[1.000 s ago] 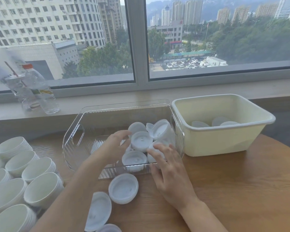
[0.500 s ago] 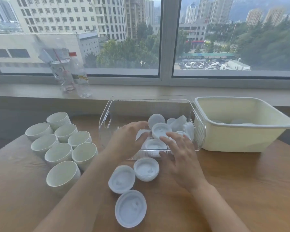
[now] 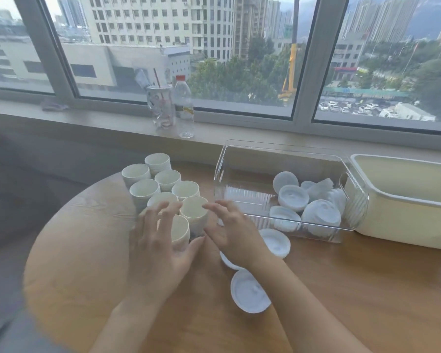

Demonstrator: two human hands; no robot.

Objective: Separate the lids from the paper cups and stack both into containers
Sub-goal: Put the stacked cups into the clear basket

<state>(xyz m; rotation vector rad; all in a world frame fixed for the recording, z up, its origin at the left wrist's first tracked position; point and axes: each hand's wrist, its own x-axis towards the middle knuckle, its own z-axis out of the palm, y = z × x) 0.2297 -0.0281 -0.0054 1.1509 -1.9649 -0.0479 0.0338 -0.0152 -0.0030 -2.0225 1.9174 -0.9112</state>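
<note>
Head view shows the left hand and right hand spread open, empty, flanking the nearest paper cups clustered on the table. Lids already lie in the clear bin, three more lids loose beside it. Judged step: cups; closing both hands round one stack comes next.

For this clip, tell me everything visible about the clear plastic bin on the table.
The clear plastic rectangular bin has ribbed transparent walls, rounded corners and a cut-out handle at its right end. It stands upright and open on the round wooden table, its right end against the cream plastic tub. White plastic lids lie piled in its right half; the left half looks bare. Neither hand touches it.
</note>
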